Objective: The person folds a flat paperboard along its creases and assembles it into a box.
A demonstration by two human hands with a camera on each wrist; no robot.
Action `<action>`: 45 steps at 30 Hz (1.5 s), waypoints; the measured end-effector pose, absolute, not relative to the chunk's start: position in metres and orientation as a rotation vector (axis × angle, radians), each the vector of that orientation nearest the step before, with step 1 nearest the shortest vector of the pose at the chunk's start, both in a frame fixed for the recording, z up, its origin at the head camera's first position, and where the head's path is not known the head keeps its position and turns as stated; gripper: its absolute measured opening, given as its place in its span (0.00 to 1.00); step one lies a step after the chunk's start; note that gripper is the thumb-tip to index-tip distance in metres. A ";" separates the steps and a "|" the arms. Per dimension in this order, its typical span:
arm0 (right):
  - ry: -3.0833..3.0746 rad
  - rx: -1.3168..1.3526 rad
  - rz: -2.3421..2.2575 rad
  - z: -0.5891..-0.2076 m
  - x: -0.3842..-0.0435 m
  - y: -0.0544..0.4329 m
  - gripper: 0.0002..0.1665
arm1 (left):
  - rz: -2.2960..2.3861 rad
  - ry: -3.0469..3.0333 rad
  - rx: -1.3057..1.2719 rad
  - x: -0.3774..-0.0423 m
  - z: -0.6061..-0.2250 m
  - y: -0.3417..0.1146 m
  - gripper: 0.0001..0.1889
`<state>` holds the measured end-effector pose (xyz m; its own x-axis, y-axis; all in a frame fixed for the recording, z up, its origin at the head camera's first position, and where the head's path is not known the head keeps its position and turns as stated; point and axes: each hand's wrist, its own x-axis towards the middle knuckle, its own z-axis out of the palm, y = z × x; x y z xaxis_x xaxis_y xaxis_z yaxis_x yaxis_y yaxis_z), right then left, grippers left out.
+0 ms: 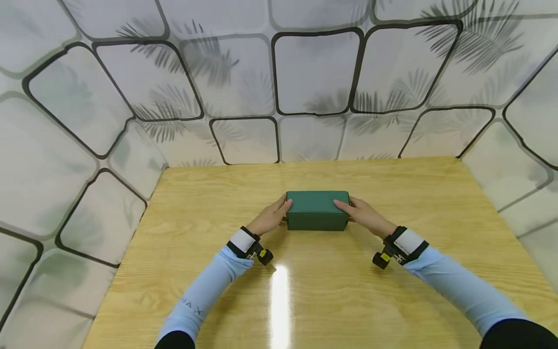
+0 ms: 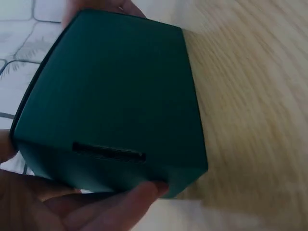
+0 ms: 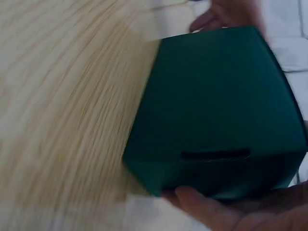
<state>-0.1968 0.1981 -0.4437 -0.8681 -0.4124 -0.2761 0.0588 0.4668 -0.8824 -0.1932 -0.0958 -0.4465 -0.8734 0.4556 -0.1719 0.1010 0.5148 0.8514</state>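
A dark green lidded box (image 1: 317,209) is held between both hands, long side facing me, over the far half of the table. My left hand (image 1: 269,216) grips its left end, thumb on the top edge and fingers down the end face. At the opposite end my right hand (image 1: 368,216) grips it the same way, thumb lying over the top. In the left wrist view, a narrow dark slot shows along one edge of the box (image 2: 115,91), above the left fingers (image 2: 130,204). A similar slot appears in the right wrist view, near the right fingers (image 3: 202,204).
The light wood table (image 1: 331,286) carries a bright streak of reflected light in front of the box. Patterned wall panels (image 1: 318,72) rise behind the table's far edge and along both sides. A small camera is strapped to each wrist.
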 end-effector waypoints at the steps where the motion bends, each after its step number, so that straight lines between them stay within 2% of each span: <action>1: 2.283 -0.324 -1.381 -0.447 -0.196 0.199 0.46 | 1.310 2.335 0.482 -0.194 -0.447 -0.095 0.35; 6: 2.560 -0.546 -1.335 -0.463 -0.185 0.206 0.43 | 1.281 2.307 0.685 -0.189 -0.454 -0.097 0.37; 11: 2.655 -0.736 -1.318 -0.479 -0.172 0.203 0.44 | 1.139 2.358 0.776 -0.182 -0.464 -0.094 0.37; 21: 2.790 -0.754 -1.190 -0.480 -0.167 0.199 0.41 | 1.014 2.422 0.766 -0.178 -0.471 -0.085 0.38; 30: 2.969 -0.792 -0.921 -0.470 -0.171 0.204 0.38 | 0.875 2.389 0.744 -0.185 -0.461 -0.082 0.44; 36: 3.132 -0.751 -0.567 -0.430 -0.203 0.202 0.42 | 0.541 2.556 0.740 -0.214 -0.420 -0.082 0.40; 40: 3.080 -0.537 -0.481 -0.390 -0.238 0.195 0.44 | 0.337 2.857 0.545 -0.248 -0.372 -0.071 0.36; 45: 3.032 -0.394 -0.547 -0.351 -0.284 0.181 0.49 | 0.432 3.171 0.288 -0.289 -0.333 -0.060 0.36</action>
<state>-0.2843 0.1814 -0.3510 -0.9671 -0.2541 0.0097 -0.2415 0.9057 -0.3485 -0.2894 -0.0601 -0.3327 -0.9814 0.1673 0.0944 0.1865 0.9479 0.2584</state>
